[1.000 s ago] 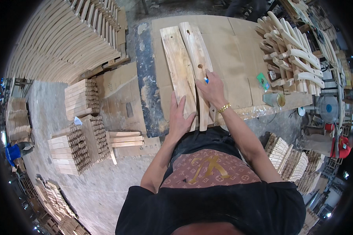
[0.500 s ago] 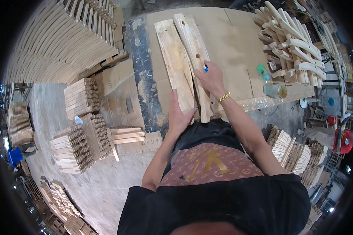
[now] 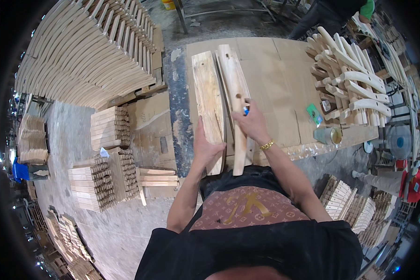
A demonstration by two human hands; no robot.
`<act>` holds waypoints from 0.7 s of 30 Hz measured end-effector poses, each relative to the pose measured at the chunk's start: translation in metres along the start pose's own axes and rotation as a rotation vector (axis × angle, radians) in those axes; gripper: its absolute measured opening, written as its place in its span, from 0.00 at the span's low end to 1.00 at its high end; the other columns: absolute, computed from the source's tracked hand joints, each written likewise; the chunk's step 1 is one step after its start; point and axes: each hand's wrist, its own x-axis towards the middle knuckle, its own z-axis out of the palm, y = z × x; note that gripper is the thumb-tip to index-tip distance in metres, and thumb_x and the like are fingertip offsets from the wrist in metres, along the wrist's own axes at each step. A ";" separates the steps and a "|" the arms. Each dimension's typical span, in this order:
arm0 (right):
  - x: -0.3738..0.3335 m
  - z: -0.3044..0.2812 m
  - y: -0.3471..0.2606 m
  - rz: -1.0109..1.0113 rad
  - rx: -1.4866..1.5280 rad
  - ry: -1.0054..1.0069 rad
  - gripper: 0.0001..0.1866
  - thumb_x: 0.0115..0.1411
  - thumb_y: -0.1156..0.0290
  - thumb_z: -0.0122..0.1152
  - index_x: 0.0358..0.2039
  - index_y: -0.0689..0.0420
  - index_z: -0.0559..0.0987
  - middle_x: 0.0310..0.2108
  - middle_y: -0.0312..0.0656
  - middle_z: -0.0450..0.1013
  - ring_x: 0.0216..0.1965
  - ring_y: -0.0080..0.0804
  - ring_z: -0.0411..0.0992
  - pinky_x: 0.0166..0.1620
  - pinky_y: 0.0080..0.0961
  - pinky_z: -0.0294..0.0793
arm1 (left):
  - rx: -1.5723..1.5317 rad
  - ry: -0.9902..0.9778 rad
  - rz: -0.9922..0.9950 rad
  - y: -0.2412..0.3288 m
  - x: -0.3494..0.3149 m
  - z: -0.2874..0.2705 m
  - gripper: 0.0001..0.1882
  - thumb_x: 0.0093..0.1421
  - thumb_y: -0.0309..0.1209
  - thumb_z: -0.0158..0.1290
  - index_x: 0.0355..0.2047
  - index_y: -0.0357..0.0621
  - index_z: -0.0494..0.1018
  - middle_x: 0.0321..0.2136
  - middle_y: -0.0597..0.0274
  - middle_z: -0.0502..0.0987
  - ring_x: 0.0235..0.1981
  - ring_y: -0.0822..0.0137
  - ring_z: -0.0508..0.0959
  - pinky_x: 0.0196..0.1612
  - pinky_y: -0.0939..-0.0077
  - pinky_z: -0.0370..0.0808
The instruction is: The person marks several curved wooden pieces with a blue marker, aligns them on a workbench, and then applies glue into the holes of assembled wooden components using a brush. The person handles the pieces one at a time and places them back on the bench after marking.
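Note:
Two long pale wooden pieces lie side by side on the cardboard-covered table, a narrow gap between them. The left one is a broad wooden board (image 3: pixel 209 93) with a small hole near its far end. My left hand (image 3: pixel 207 148) grips its near part, thumb across the top and fingers along the left edge. The right one is a slightly curved wooden piece (image 3: pixel 233 74) with two holes in its face. My right hand (image 3: pixel 252 122) is wrapped round its right edge below the lower hole. A small blue-and-white thing (image 3: pixel 246 111) shows among those fingers; its kind is unclear.
Curved wooden parts (image 3: pixel 354 84) are piled at the table's right, beside a glass jar (image 3: pixel 329 135) and a green packet (image 3: pixel 314 114). Large wooden stacks (image 3: pixel 84 56) stand at the left, smaller ones (image 3: pixel 91 186) on the floor. Another person (image 3: pixel 322 18) stands beyond the table.
The two wooden pieces have come apart at their near ends and lie more parallel. Both hands keep their hold. The view has shifted, showing more beyond the table.

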 end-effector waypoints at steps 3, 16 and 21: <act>0.004 0.020 0.001 -0.217 -0.029 -0.077 0.38 0.55 0.57 0.55 0.62 0.64 0.56 0.35 0.54 0.73 0.34 0.44 0.74 0.41 0.29 0.71 | -0.137 -0.040 -0.064 0.008 0.004 -0.007 0.57 0.36 0.29 0.64 0.63 0.31 0.42 0.57 0.42 0.60 0.56 0.54 0.65 0.59 0.65 0.62; 0.011 -0.005 -0.010 -0.016 0.112 -0.310 0.36 0.58 0.64 0.55 0.64 0.61 0.54 0.46 0.39 0.68 0.35 0.20 0.62 0.42 0.18 0.65 | -0.865 -0.274 -0.258 -0.031 0.032 -0.003 0.44 0.51 0.29 0.60 0.63 0.41 0.47 0.55 0.54 0.63 0.54 0.62 0.67 0.56 0.69 0.64; 0.001 -0.017 -0.032 -0.280 0.292 -0.161 0.36 0.58 0.68 0.55 0.64 0.62 0.52 0.53 0.42 0.66 0.40 0.19 0.63 0.46 0.15 0.63 | -0.884 -0.246 -0.051 0.014 0.037 -0.023 0.51 0.45 0.31 0.63 0.64 0.41 0.44 0.56 0.55 0.62 0.57 0.62 0.64 0.59 0.68 0.62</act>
